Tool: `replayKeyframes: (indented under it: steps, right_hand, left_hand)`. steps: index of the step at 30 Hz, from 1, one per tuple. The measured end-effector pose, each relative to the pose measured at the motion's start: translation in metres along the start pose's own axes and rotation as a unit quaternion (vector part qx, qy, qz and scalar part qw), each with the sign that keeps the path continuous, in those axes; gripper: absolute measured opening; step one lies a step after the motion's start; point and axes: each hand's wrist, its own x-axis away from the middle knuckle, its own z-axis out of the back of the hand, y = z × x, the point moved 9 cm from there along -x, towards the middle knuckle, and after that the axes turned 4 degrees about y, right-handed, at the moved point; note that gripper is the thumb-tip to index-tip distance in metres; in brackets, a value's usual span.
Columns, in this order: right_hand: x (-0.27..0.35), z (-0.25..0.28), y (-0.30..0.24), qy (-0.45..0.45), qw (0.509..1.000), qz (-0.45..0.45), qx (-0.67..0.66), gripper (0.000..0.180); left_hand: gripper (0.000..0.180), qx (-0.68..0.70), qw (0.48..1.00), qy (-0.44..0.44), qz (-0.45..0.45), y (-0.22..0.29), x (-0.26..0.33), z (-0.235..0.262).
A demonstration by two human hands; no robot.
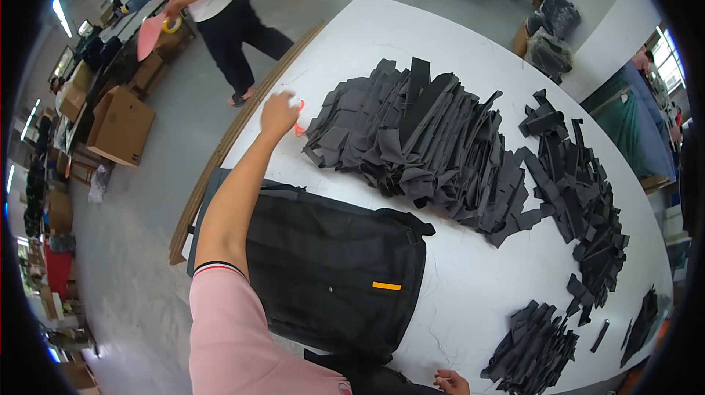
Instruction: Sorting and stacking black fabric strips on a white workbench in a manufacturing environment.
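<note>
Clearly our left hand (279, 114) closes on a small orange-handled tool (299, 129); swinging back, it could snag the grey fabric pile (418, 141); our right hand's (450, 381) grip we cannot tell.

Small orange-red tool (299, 129) under left hand (279, 114), on white table (470, 277) just left of big grey fabric strip pile (426, 141).

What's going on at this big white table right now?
A person in a pink sleeve stretches the left hand out to a small red and white object beside a big heap of dark fabric pieces. The right hand rests at the near table edge. A black garment with an orange tab lies flat on the white table, with smaller fabric piles to the right. Another person stands on the floor beyond.
</note>
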Motion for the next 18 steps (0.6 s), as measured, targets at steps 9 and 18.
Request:
replayKeyframes:
  steps: [9, 18]
  right_hand:
    - [0.022, 0.0, 0.019, 0.086, 0.988, -0.1, 0.081, 0.037]
    - [0.012, -0.016, -0.001, 0.105, 0.992, 0.003, 0.07, 0.033]
  left_hand:
    - [0.041, -0.189, 0.962, -0.151, 0.123, -0.091, 0.052, -0.103]
    - [0.018, 0.179, 0.93, -0.257, 0.191, -0.251, 0.054, -0.111]
